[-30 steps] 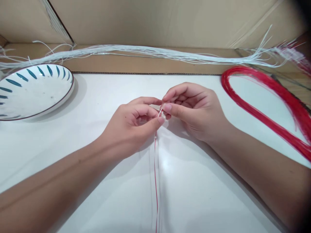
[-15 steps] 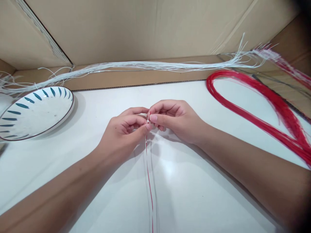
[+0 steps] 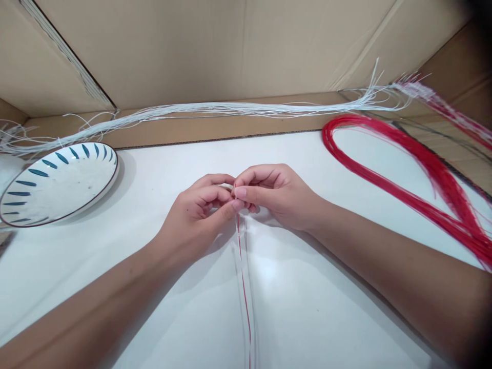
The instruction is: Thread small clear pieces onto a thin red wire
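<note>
A thin red cord (image 3: 243,277) with a pale strand beside it runs from my fingertips down the white table (image 3: 338,307) to the bottom edge of the view. My left hand (image 3: 202,210) pinches the cord's upper part between thumb and index finger. Touching it from the right, my right hand (image 3: 271,192) also pinches the cord, just above the left thumb. A small tip of red shows over the right thumbnail. The fingertips hide most of what lies between them.
A white plate with blue-green strokes (image 3: 61,184) lies at the left. Along the cardboard (image 3: 172,130) at the back stretches a bundle of white cords (image 3: 230,108). A looped bundle of red cords (image 3: 369,177) rests at the right, with red and white cords (image 3: 442,100) behind.
The fingertips have closed over the white piece that showed between them. The hanging cord has shifted slightly right, and the whole view has moved a little.
</note>
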`<state>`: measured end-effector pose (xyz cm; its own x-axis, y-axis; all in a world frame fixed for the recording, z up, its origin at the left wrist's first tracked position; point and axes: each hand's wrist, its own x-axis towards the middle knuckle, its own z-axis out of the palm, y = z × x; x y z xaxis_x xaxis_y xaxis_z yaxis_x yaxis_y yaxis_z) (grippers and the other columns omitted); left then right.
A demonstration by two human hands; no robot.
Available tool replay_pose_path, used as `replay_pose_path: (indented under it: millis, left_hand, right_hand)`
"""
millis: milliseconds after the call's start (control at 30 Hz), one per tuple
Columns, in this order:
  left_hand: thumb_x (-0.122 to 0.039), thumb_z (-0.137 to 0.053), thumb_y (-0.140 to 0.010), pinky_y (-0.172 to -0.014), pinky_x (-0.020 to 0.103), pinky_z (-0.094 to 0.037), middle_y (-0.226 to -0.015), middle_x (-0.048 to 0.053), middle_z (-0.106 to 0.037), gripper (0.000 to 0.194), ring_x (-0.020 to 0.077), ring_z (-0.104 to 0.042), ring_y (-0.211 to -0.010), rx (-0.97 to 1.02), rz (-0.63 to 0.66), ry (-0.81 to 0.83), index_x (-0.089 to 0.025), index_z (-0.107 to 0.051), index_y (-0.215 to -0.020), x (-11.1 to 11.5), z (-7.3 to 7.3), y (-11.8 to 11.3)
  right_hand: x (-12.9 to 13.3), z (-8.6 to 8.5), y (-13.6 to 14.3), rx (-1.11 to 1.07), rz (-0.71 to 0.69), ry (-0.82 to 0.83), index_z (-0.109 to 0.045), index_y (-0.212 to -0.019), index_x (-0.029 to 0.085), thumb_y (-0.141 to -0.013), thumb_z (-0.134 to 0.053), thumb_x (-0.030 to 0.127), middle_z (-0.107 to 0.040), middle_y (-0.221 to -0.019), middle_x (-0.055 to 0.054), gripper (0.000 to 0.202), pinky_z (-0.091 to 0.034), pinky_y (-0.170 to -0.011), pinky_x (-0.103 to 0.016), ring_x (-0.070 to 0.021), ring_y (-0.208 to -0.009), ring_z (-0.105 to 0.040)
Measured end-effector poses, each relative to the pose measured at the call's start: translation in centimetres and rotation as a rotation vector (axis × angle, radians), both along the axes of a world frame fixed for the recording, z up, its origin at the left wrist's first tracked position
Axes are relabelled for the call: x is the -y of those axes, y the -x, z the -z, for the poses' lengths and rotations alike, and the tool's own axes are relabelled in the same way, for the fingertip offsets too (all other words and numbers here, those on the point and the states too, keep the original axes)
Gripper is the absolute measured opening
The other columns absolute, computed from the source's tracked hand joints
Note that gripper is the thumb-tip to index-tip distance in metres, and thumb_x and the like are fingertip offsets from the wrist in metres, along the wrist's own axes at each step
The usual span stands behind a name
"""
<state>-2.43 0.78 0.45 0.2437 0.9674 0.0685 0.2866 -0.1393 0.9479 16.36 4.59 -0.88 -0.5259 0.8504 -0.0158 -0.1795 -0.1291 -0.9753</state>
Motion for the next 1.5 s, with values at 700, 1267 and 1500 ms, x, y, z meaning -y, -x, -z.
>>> replay_pose_path:
  millis: [700, 1267, 1500]
  left_hand:
    - [-0.019, -0.067, -0.083, -0.083, 0.033, -0.059, -0.126, 0.005, -0.063, 0.004, 0.0212, -0.066, -0.109, 0.126, 0.120, 0.091, -0.022, -0.069, -0.083, 0.24, 0.40, 0.55]
    - [-0.026, -0.074, -0.087, -0.083, 0.026, -0.059, -0.110, 0.003, -0.071, 0.010, 0.0137, -0.069, -0.095, 0.087, -0.057, 0.016, -0.023, -0.079, -0.079, 0.06, -0.04, -0.14]
    - [-0.029, -0.073, -0.088, -0.082, 0.030, -0.060, -0.113, 0.004, -0.072, 0.011, 0.0166, -0.069, -0.094, 0.148, -0.078, 0.058, -0.022, -0.078, -0.081, 0.11, 0.05, -0.12]
  right_hand:
    - [-0.20, 0.13, 0.15, -0.075, 0.158, -0.114, -0.070, -0.079, 0.016, -0.081, -0.086, 0.038, -0.063, -0.066, 0.003, 0.027, -0.044, -0.054, -0.021, -0.0072, -0.056, -0.053]
    - [0.11, -0.21, 0.10, 0.033, 0.091, -0.089, -0.073, -0.079, 0.015, -0.079, -0.087, 0.039, -0.071, -0.071, -0.002, 0.028, -0.048, -0.058, -0.022, -0.0101, -0.064, -0.060]
    - [0.11, -0.12, 0.08, 0.038, 0.095, -0.094, -0.074, -0.079, 0.016, -0.081, -0.086, 0.035, -0.070, -0.071, 0.000, 0.022, -0.049, -0.058, -0.021, -0.0087, -0.062, -0.059]
